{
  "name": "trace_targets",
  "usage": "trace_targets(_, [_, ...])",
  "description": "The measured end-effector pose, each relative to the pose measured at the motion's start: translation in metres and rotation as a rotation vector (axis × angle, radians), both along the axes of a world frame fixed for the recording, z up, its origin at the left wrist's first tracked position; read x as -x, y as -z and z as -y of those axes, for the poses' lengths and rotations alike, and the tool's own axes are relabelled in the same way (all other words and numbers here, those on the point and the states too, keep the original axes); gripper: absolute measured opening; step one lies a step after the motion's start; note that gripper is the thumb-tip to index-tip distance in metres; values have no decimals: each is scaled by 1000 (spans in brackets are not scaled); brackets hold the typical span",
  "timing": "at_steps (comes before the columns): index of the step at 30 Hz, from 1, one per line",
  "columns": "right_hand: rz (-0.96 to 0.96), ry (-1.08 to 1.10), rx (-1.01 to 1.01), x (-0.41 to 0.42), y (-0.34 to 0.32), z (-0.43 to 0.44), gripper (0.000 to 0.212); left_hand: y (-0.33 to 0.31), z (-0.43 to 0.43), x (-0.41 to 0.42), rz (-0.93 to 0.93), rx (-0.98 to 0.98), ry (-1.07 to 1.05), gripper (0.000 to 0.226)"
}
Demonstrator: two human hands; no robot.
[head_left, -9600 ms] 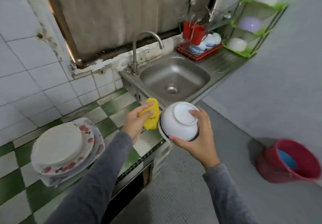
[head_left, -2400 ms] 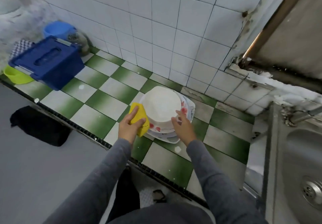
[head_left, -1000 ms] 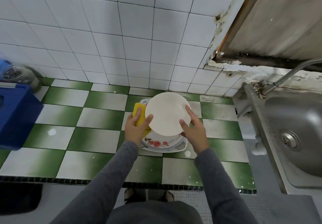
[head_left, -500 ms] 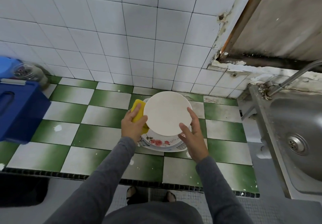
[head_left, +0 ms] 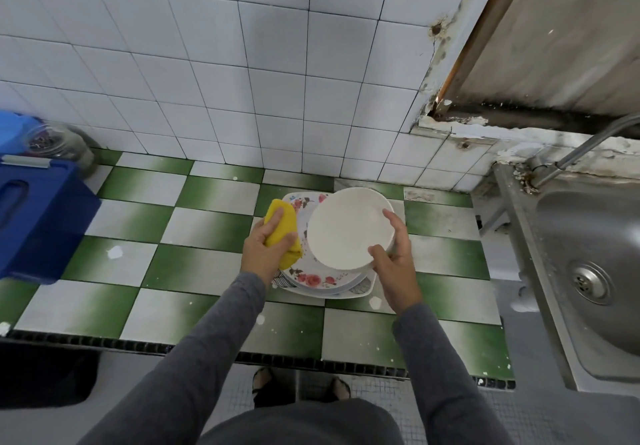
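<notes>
The person is taking the top white plate (head_left: 348,228) off the stack of floral plates (head_left: 322,280) on the green-and-white tabletop (head_left: 207,223), apparently to wipe it. The plate is sitting tilted just over the stack, with its face showing to the camera.

The right hand (head_left: 398,264) is holding the plate at about four o'clock. Its grip is pinching the rim, with the thumb pressing on the face near five o'clock and a finger hooking over the edge near two o'clock. The other fingers are going behind the plate, out of sight.

The left hand (head_left: 265,249) is hovering at nine o'clock of the plate, above the stack's left edge. Its grip is wrapping a yellow sponge (head_left: 285,217), knuckles up and wrist straight. Both forearms are reaching in from six o'clock in grey sleeves.

The next move, I judge, is calling for bringing the sponge onto the plate's face while the right hand is steadying the rim. Otherwise it is calling for carrying the plate toward the sink (head_left: 588,236) at three o'clock. Either way a firm pinch is needed, since a wet rim could slip.
</notes>
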State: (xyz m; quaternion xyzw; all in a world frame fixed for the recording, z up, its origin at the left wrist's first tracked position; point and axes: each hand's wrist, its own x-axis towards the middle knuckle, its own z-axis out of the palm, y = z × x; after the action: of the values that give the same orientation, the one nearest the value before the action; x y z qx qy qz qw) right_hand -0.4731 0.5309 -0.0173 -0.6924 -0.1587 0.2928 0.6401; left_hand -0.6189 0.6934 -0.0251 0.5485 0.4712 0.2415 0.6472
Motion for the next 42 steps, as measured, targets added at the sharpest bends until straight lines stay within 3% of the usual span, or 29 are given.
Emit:
trace_targets(5, [120,-10,146,-13,-2,12,67,11,-8,6,-26,23,-29,59])
trace_targets(18, [269,-9,272,-26,-4,15,65,13,-13,6,26,66,-39,59])
trace_targets(42, [350,-31,279,-25,-26,7,61,8,-15,8,58,65,-38,59])
